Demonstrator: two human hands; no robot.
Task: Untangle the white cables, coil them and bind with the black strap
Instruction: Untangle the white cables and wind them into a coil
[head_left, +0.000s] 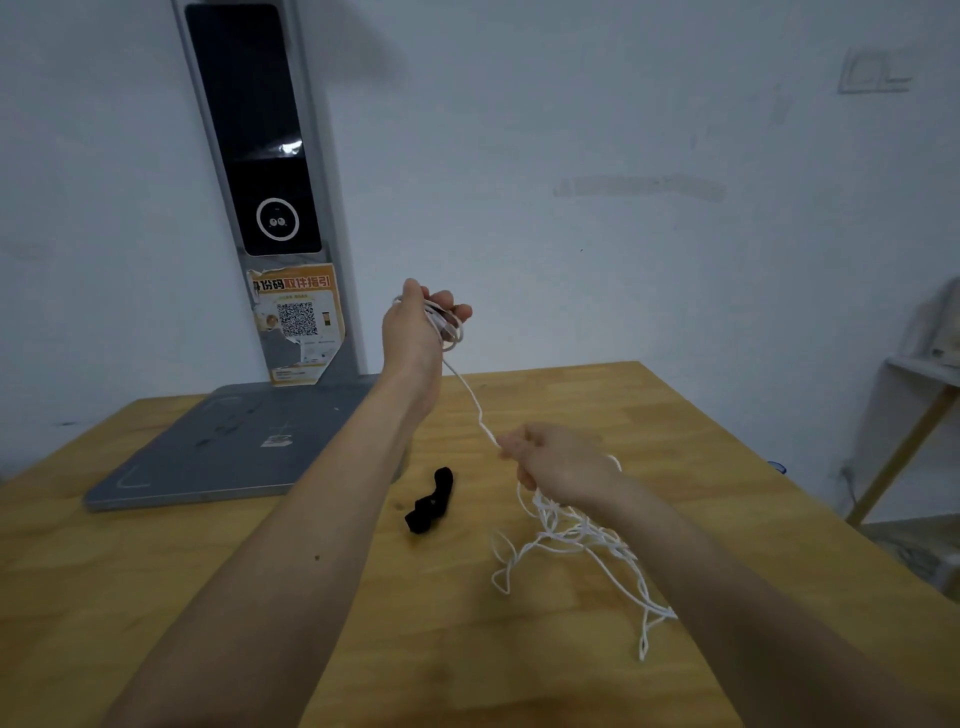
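My left hand (415, 332) is raised above the table, fingers closed around a small coil of white cable (451, 326). A single taut strand (470, 397) runs from that coil down to my right hand (558, 460), which pinches it just above the table. Below and right of my right hand the loose white cable (582, 540) lies in a tangled heap on the wood, with loops trailing toward the front right. The black strap (431, 501) lies crumpled on the table between my two forearms, touching neither hand.
The wooden table (260, 597) carries a grey flat base (228, 441) at the back left, with a tall grey post with a black screen (254, 130) and an orange QR sticker rising from it against the wall. A white shelf (919, 374) stands off the right edge.
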